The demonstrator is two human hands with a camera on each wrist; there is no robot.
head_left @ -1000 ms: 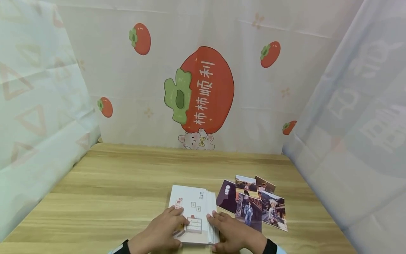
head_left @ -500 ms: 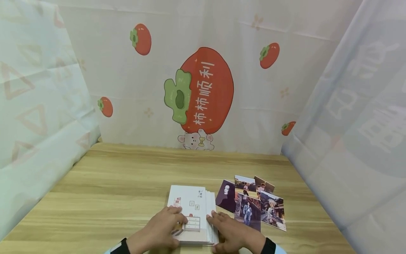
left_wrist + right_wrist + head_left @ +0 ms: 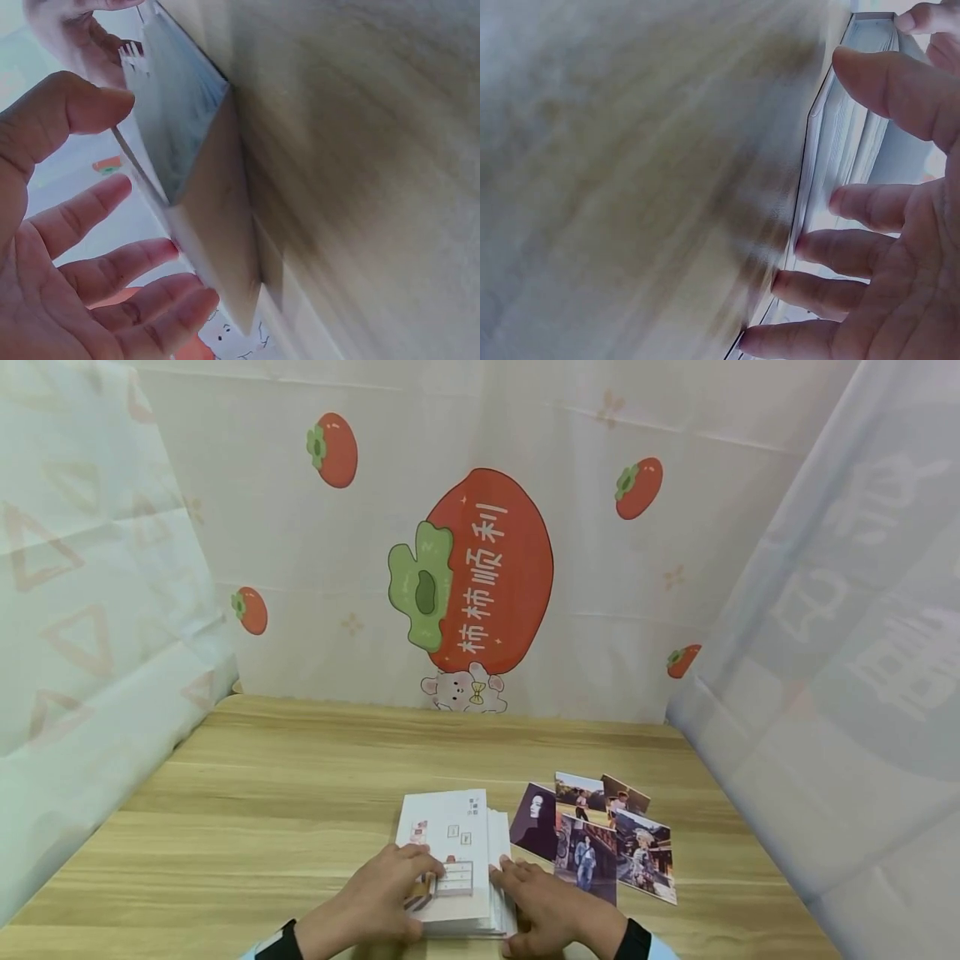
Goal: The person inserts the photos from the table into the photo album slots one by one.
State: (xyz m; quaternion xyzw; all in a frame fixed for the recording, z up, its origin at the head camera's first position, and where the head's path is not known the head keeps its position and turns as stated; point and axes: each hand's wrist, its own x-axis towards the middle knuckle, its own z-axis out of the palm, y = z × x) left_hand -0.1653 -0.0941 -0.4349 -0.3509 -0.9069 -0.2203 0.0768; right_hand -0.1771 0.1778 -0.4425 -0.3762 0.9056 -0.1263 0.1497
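A thick white photo album (image 3: 450, 818) with drawn furniture on its cover lies on the table, its spine to the left. My left hand (image 3: 382, 893) holds its left side, thumb at the near edge of the cover and fingers along the spine and top. In the left wrist view the cover stands slightly apart from the pages (image 3: 169, 112) at the near edge. My right hand (image 3: 551, 902) lies along the album's right side, its extended fingers (image 3: 840, 251) touching the stacked page edges. The palms hide parts of the album's sides in the head view.
Several loose photos (image 3: 585, 860) overlap on the table right of the album, partly behind my right hand. The wooden table (image 3: 300, 777) ends at a white cloth backdrop (image 3: 360, 543) with printed persimmons. Cloth walls rise on both sides.
The album's cover has shifted slightly away from me and up, with the left hand's fingers moving along. The right hand and the loose photos stay nearly where they were.
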